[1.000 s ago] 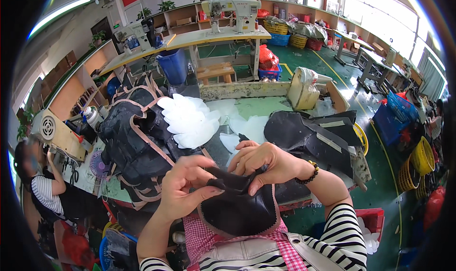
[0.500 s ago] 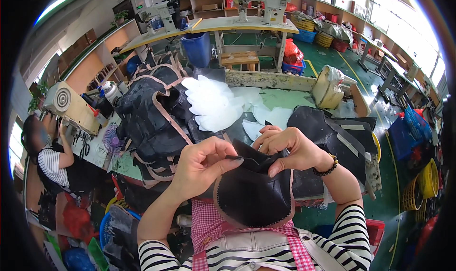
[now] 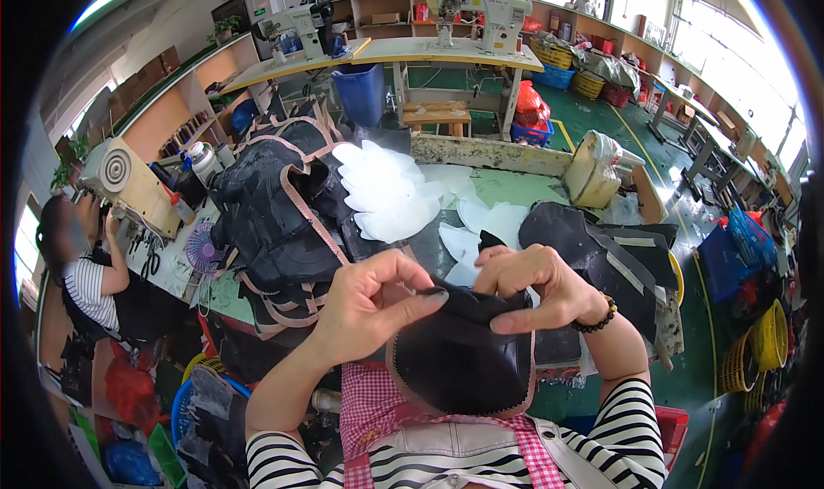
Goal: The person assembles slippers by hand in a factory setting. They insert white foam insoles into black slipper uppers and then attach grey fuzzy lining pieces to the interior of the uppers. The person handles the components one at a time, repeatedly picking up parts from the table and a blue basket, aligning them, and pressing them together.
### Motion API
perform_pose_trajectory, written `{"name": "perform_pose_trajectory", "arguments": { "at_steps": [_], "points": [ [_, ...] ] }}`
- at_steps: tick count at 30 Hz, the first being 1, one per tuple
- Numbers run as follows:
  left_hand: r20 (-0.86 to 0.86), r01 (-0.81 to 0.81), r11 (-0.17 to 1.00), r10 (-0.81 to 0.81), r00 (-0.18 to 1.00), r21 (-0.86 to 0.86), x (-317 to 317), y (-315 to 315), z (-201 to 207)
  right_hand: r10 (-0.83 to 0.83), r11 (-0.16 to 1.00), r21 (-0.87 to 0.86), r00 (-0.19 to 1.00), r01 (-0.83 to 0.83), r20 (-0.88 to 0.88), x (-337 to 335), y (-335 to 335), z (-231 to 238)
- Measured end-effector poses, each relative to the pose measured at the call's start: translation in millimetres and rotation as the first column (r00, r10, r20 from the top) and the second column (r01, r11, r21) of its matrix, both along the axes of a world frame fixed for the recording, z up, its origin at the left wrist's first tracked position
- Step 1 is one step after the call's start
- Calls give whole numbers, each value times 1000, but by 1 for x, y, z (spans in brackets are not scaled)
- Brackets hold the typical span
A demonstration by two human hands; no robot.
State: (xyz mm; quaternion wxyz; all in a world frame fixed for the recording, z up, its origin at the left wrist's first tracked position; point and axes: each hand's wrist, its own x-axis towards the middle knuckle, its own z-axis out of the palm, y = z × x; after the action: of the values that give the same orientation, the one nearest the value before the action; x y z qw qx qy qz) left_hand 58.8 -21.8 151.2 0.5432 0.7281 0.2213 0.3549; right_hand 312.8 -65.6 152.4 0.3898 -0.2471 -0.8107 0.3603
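Note:
A stitched black leather piece [image 3: 459,365], likely a shoe upper, hangs in front of my chest, with a pinkish-brown zigzag edge. My left hand [image 3: 369,304] pinches its upper left edge between thumb and fingers. At the upper right edge my right hand [image 3: 545,292] grips it, thumb on the near side and fingers behind. Dark folds of the piece lie between both hands. Beyond them, thin white curved sheets [image 3: 382,189] lie fanned out on the table. A heap of similar black pieces with pinkish-brown edging [image 3: 266,197] stands at the left.
More flat black pieces [image 3: 571,249] lie on the right of the green worktable [image 3: 515,184]. At its far right corner stands a cream box-like object [image 3: 592,170]. A co-worker [image 3: 86,266] sits at a sewing machine [image 3: 129,184] on the left, near a purple fan [image 3: 204,247].
My right hand has shifted slightly right and down, and the leather's top edge looks more closed between my hands. My left hand keeps its pinch.

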Motion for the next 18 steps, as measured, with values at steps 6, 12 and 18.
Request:
{"name": "perform_pose_trajectory", "arguments": {
  "at_steps": [6, 12, 18],
  "points": [
    [157, 9, 996, 5, 988, -91, 0, -21, 6, -320, 919, 270, 944, 287, 84, -34, -25, 10],
    [-130, 99, 973, -128, 983, -208, -11, -15, 15, -300, 837, 498, 951, 225, 76, -37, -28, -1],
    [-168, 60, 974, -98, 981, -218, -7, -5, 0, -344, 884, 403, 912, 235, 224, -7, -27, -15]
  ]
}}
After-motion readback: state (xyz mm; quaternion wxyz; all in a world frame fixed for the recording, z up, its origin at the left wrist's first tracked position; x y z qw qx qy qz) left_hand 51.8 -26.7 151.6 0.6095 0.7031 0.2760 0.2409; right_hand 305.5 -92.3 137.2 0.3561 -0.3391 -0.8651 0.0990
